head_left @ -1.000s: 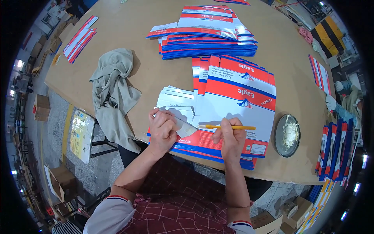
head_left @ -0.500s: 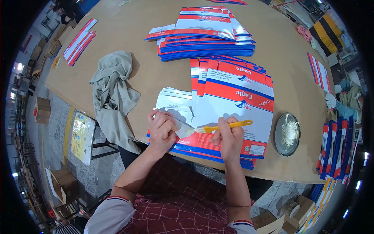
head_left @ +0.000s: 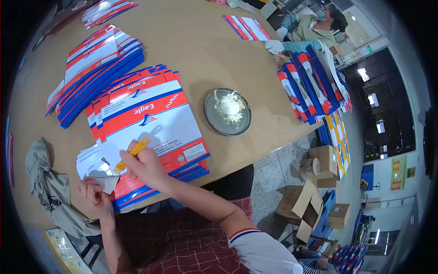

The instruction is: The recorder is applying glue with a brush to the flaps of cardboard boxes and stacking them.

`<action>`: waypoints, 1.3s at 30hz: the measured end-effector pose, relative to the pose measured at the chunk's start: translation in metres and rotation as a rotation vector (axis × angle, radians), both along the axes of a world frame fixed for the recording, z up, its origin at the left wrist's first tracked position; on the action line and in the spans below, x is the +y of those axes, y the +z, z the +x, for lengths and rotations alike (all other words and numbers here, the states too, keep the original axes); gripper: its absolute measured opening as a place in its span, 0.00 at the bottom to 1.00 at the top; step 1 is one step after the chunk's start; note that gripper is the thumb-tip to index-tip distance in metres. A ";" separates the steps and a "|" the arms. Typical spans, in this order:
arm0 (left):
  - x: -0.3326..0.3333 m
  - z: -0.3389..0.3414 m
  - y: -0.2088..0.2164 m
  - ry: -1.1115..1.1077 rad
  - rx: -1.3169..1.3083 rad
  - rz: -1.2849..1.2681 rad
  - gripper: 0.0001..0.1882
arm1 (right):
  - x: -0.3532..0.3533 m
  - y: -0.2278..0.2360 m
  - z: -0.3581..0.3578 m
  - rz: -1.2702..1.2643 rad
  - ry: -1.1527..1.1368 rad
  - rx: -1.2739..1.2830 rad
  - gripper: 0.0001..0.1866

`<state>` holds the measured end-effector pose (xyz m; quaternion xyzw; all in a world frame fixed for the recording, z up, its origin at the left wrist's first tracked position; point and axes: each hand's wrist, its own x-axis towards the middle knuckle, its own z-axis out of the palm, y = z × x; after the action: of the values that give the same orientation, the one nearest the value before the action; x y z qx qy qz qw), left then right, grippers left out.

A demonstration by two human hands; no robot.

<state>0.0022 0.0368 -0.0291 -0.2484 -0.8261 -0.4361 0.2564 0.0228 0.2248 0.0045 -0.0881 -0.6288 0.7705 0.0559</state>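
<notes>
My right hand (head_left: 146, 168) grips a brush by its yellow handle (head_left: 139, 146). Its pale bristle end (head_left: 119, 167) points down-left, at the edge of a white paper piece (head_left: 108, 183); whether it touches cannot be told. Fingers of my left hand (head_left: 96, 197) are closed on that paper piece, low over the near left corner of a stack of flat red, white and blue cartons (head_left: 182, 123). More white paper pieces (head_left: 89, 160) lie beside the cartons, next to my left hand. A dark round dish (head_left: 217, 124) holding white paste (head_left: 229, 106) sits right of the stack.
A second carton stack (head_left: 93, 68) stands far left, and a grey-green cloth (head_left: 43, 178) drapes over the left edge. Across the table a gloved person (head_left: 301, 34) handles cartons beside an upright bundle (head_left: 310, 86). Open cardboard boxes (head_left: 299, 205) are on the floor at right.
The view has swung to the right, showing the other person and the floor boxes. Both hands keep hold of the brush and paper; the brush handle now slants more steeply.
</notes>
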 end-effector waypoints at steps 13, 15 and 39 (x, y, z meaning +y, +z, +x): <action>0.009 0.004 -0.001 0.101 0.046 -0.107 0.13 | 0.008 -0.001 0.009 0.147 0.086 0.038 0.11; 0.009 0.003 0.002 0.098 0.043 -0.083 0.13 | 0.013 0.007 0.010 0.097 0.081 -0.087 0.10; 0.010 0.000 0.008 0.084 0.056 -0.079 0.14 | 0.018 0.015 0.003 0.057 0.181 -0.083 0.08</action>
<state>0.0022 0.0469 -0.0206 -0.2353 -0.8449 -0.3849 0.2875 0.0258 0.2432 0.0199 -0.0609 -0.6575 0.7501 -0.0375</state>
